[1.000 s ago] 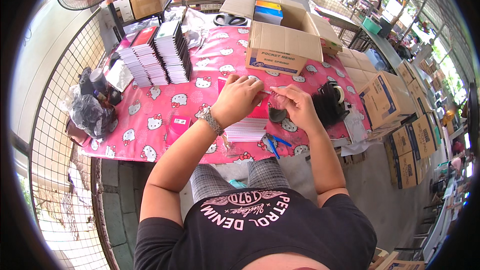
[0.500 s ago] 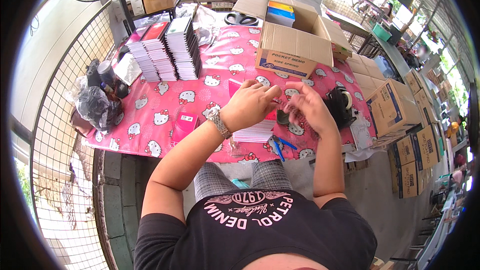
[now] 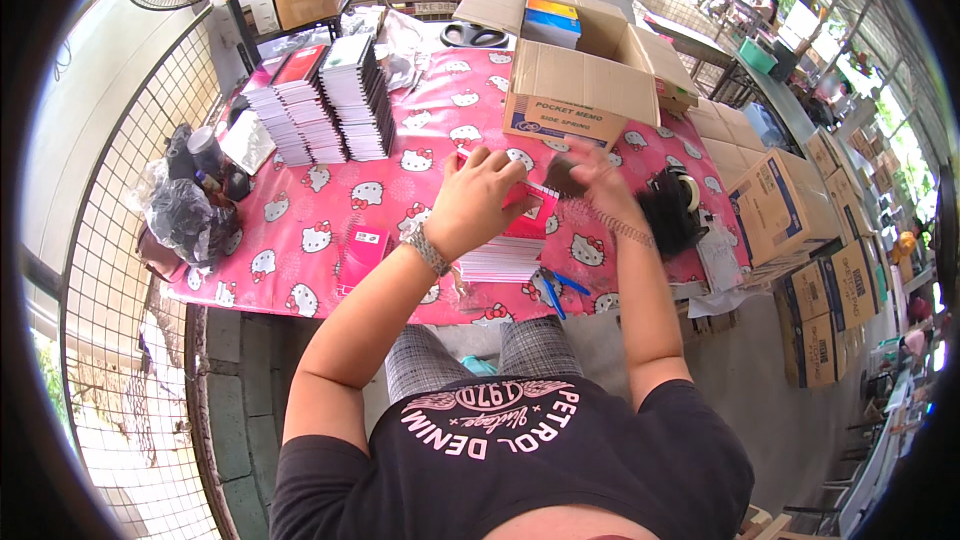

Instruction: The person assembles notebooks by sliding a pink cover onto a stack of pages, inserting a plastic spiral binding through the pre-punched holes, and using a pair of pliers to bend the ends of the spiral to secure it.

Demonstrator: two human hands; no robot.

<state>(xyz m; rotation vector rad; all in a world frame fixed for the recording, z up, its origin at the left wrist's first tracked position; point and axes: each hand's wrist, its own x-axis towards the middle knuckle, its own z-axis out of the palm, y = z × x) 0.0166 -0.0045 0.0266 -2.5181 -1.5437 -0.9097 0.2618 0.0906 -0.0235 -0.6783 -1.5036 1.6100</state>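
Left hand (image 3: 473, 206) curls over a notebook stack (image 3: 502, 262), grip hidden — light pressure should keep edges even — while right hand (image 3: 602, 186), hold unclear, blurs beside a dark object (image 3: 565, 178).

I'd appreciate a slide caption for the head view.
Left hand on stacked red-covered notebooks, blurred right hand before a brown cardboard box.

The right hand (image 3: 597, 182), whose fingertips met those of the left hand (image 3: 483, 195) a second ago, has parted from it and moved out toward the box (image 3: 580, 90), blurred. The dark grey thing (image 3: 565, 179), earlier close beside the stack (image 3: 500, 265), now sits farther out, at the right hand's fingers; whether gripped is unclear. The far right corner of the top cover (image 3: 536, 215), previously hidden behind fingers, shows.
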